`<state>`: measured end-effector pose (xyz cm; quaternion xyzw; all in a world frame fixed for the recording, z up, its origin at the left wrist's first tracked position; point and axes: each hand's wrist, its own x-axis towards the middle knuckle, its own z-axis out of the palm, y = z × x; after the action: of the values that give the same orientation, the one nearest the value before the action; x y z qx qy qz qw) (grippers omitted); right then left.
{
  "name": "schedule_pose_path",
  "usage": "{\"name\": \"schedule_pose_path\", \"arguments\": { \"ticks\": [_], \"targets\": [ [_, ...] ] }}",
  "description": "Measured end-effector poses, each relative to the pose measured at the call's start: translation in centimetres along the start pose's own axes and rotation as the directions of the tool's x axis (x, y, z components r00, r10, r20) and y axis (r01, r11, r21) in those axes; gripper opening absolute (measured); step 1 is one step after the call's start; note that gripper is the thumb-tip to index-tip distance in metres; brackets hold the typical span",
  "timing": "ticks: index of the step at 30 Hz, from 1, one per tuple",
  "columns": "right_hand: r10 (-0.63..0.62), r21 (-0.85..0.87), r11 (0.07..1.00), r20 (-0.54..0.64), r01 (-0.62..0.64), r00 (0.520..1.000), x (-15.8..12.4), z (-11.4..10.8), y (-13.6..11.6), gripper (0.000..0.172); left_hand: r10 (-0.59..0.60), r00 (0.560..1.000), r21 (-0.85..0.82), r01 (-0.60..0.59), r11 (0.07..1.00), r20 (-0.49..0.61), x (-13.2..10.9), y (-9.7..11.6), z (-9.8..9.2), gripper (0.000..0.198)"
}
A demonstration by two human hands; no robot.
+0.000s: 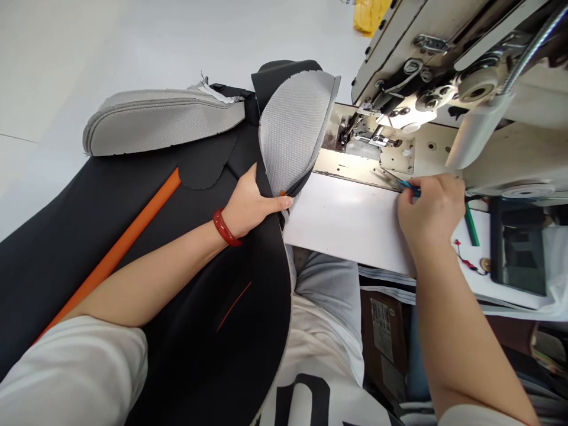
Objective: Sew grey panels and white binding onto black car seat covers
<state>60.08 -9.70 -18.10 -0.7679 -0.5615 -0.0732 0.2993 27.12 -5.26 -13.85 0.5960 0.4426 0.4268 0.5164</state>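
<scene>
My left hand (251, 207), with a red bracelet at the wrist, is closed on the edge of a black fabric cover (208, 319) where its grey mesh lining (293, 133) folds up. An orange stripe (128, 236) runs along the black fabric. My right hand (430, 210) is closed on a small blue-handled tool (410, 187) whose thin metal tip points toward the sewing machine's needle area (373, 139). The hand rests on the white machine table (346, 222).
The industrial sewing machine (448, 71) fills the upper right. A grey padded piece (160, 118) lies at the far end of the fabric. A green pen (471, 225), a dark phone-like object (517, 248) and small items lie on the table's right. A yellow object (370, 15) sits on the floor.
</scene>
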Motion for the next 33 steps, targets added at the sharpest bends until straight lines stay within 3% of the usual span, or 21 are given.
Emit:
{"name": "schedule_pose_path", "arguments": {
  "ticks": [1, 3, 4, 5, 7, 8, 9, 11, 13, 17, 20, 26, 33],
  "targets": [
    [0.016, 0.133, 0.991, -0.042, -0.01, 0.999, -0.8, -0.9, -1.5, 0.013, 0.005, 1.0, 0.01, -0.005, 1.0, 0.0, 0.0, 0.0, 0.0, 0.067],
    [0.161, 0.418, 0.899, -0.04, -0.13, 0.986, -2.8, -2.7, -5.2, 0.006, 0.02, 1.0, 0.034, -0.02, 0.999, 0.003, -0.1, 0.0, 0.0, 0.067],
    [0.225, 0.61, 0.753, 0.113, -0.247, 0.968, -3.7, -3.5, -7.2, 0.005, 0.029, 1.0, 0.049, -0.029, 0.998, 0.005, -0.1, 0.0, 0.0, 0.067],
    [0.196, 0.733, 0.569, 0.317, -0.371, 0.928, -4.6, -4.1, -9.2, 0.011, 0.038, 0.999, 0.063, -0.039, 0.997, 0.006, -0.2, 0.0, -0.1, 0.067],
    [0.024, 0.739, 0.262, 0.638, -0.621, 0.769, -6.0, -5.0, -12.7, 0.025, 0.056, 0.998, 0.096, -0.057, 0.994, 0.013, -0.2, 0.0, -0.1, 0.068],
    [-0.063, 0.679, 0.166, 0.731, -0.715, 0.68, -6.5, -5.2, -14.0, 0.029, 0.065, 0.998, 0.113, -0.067, 0.991, 0.02, -0.2, -0.1, -0.2, 0.068],
    [-0.121, 0.615, 0.104, 0.788, -0.782, 0.604, -6.9, -5.2, -15.1, 0.031, 0.072, 0.997, 0.132, -0.075, 0.988, 0.028, -0.2, -0.2, -0.2, 0.068],
    [-0.157, 0.53, 0.038, 0.841, -0.847, 0.518, -7.4, -5.0, -16.3, 0.031, 0.083, 0.996, 0.163, -0.089, 0.983, 0.043, -0.2, -0.3, -0.2, 0.067],
    [-0.14, 0.505, 0.018, 0.856, -0.863, 0.498, -7.6, -4.6, -16.7, 0.029, 0.088, 0.995, 0.178, -0.096, 0.979, 0.048, -0.2, -0.3, -0.1, 0.066],
    [-0.081, 0.577, 0.056, 0.816, -0.815, 0.573, -7.8, -4.3, -16.7, 0.036, 0.095, 0.994, 0.184, -0.102, 0.978, 0.043, -0.2, -0.2, 0.0, 0.063],
    [-0.079, 0.617, 0.165, 0.786, -0.77, 0.613, -7.8, -4.4, -17.0, 0.025, 0.097, 0.995, 0.173, -0.102, 0.98, 0.036, -0.2, -0.1, 0.0, 0.061],
    [-0.107, 0.575, 0.369, 0.807, -0.73, 0.581, -7.0, -4.3, -17.6, 0.021, 0.075, 0.997, 0.121, -0.077, 0.99, 0.026, -0.4, -0.1, 0.2, 0.053],
    [-0.13, 0.559, 0.438, 0.814, -0.704, 0.566, -6.1, -4.6, -17.3, 0.017, 0.076, 0.996, 0.159, -0.081, 0.984, 0.039, -0.3, 0.2, 0.1, 0.053]
  ]
}}
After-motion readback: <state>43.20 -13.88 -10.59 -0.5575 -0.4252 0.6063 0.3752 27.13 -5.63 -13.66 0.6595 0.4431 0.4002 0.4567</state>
